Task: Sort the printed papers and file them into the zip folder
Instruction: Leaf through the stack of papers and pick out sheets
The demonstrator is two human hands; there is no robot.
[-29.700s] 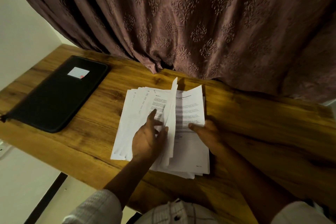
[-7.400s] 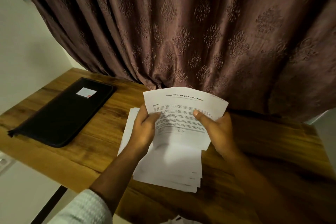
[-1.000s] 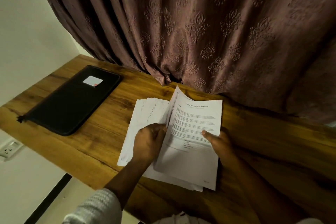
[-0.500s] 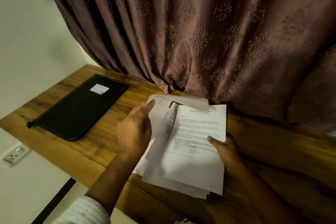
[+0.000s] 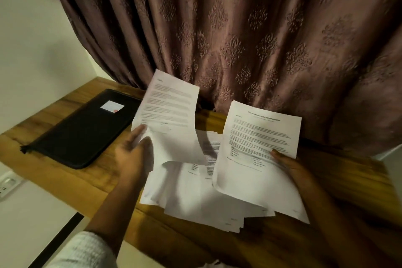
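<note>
Left hand (image 5: 132,154) has lifted a pinched sheet (image 5: 171,115) off the stack (image 5: 195,198) — right hand (image 5: 291,165) grips the page (image 5: 256,154) headed "Internship Documentation".

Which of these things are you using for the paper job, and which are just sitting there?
For the job: sheet in left hand, titled sheet in right hand, paper pile, black zip folder.
Just there: curtain, wall socket.

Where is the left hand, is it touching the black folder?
Apart. The head view shows the left hand pinching a lifted sheet, with a strip of wooden table between it and the zip folder.
</note>
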